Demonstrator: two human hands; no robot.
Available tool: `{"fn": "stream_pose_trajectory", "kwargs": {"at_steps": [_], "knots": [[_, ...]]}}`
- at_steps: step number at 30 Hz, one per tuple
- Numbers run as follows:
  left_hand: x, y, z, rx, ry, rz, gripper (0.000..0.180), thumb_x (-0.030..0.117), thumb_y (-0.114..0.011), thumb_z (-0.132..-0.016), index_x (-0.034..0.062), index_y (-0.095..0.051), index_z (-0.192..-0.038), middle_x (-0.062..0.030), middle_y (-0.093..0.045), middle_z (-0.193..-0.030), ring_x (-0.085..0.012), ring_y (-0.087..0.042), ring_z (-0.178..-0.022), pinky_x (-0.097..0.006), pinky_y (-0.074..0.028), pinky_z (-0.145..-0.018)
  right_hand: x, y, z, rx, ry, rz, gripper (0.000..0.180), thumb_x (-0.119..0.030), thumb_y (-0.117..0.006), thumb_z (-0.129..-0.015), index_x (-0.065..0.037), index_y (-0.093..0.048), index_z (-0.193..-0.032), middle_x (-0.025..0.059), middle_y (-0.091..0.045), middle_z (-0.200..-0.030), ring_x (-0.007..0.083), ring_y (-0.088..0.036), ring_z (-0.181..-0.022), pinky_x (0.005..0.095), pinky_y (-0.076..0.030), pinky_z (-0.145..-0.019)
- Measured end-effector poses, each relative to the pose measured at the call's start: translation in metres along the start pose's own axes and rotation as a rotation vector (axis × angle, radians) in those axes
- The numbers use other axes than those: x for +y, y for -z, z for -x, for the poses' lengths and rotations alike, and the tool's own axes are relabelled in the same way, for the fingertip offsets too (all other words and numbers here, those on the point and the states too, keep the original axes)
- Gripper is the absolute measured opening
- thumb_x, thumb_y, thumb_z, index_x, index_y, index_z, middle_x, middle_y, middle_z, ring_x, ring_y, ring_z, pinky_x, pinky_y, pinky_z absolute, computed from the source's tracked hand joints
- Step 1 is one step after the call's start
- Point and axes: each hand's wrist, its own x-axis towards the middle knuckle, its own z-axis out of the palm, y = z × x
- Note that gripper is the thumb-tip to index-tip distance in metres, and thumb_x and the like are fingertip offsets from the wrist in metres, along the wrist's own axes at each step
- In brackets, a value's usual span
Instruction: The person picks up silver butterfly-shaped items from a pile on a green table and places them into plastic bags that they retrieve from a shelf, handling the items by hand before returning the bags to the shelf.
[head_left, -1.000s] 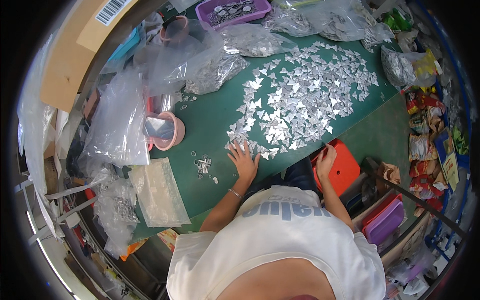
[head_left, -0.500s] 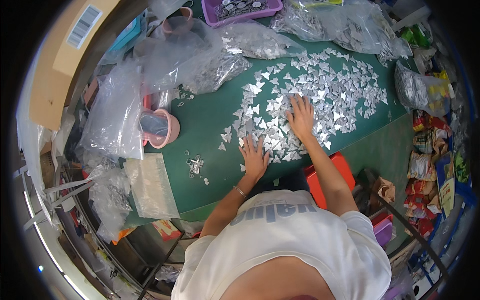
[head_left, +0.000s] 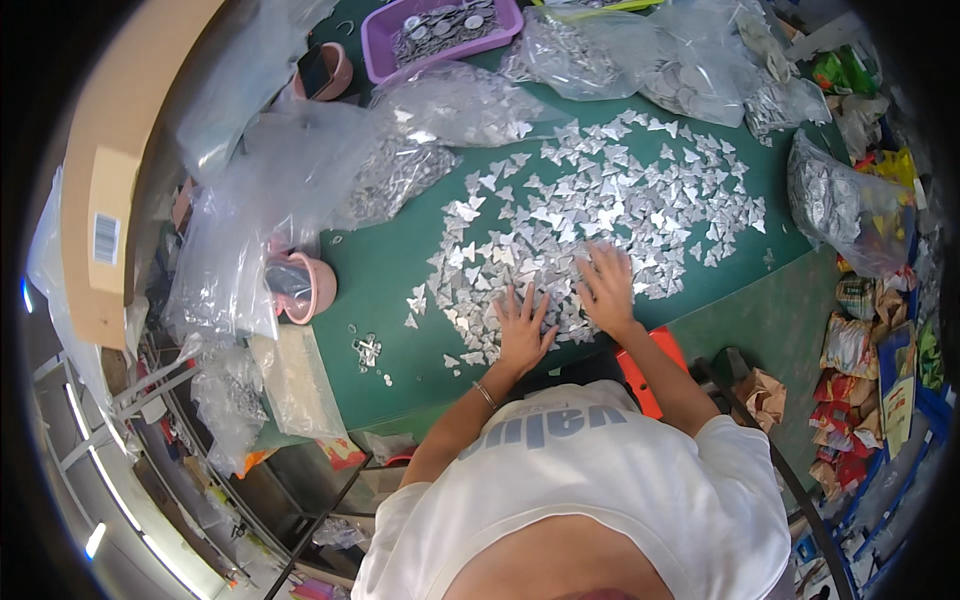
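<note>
A wide spread of small silvery butterfly-shaped metal pieces [head_left: 590, 205] covers much of the green tabletop [head_left: 385, 265]. On the near edge of that spread rests my left hand [head_left: 524, 330], palm down with its fingers spread. My right hand [head_left: 606, 290] lies just to the right and a little farther in, also flat, fingers apart, over the pieces. Neither hand grips anything. Pieces under the palms are hidden.
Clear plastic bags of metal parts [head_left: 450, 105] line the far side. A purple tray [head_left: 440, 38] holds round metal pieces. At left stand a pink container [head_left: 318, 290] and a small cluster of metal bits [head_left: 367, 350]. A red stool [head_left: 650, 370] is by the near edge.
My right hand has drawn back toward me. My left hand has shifted slightly right and farther onto the pieces. The whole view has tilted a little.
</note>
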Motion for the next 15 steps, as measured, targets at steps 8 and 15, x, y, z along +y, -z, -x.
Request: {"fn": "stream_pose_trajectory", "kwargs": {"at_steps": [8,15], "knots": [[-0.008,-0.011,-0.005,-0.01,0.096,-0.17,0.046,0.031,-0.051,-0.082,0.0201,-0.042,-0.126,-0.0113,-0.025,-0.139,-0.0353,-0.023,-0.126,-0.063,-0.016,-0.095,0.038,0.001,0.024,-0.11,-0.24,0.259,0.056,-0.029,-0.053,-0.08,-0.006,-0.035,-0.128,0.0133,-0.027,-0.137,0.0336,-0.024,-0.126,0.0552,-0.016,-0.1],[-0.017,-0.014,-0.009,0.165,0.2,-0.152,0.044,0.022,-0.053,-0.08,0.0169,-0.044,-0.123,-0.0145,-0.027,-0.137,-0.0409,-0.019,-0.126,-0.063,-0.012,-0.096,0.035,-0.003,-0.011,-0.086,-0.116,0.158,0.052,-0.023,-0.052,-0.081,-0.007,-0.035,-0.128,0.0163,-0.028,-0.134,0.0336,-0.025,-0.125,0.0538,-0.016,-0.1]]}}
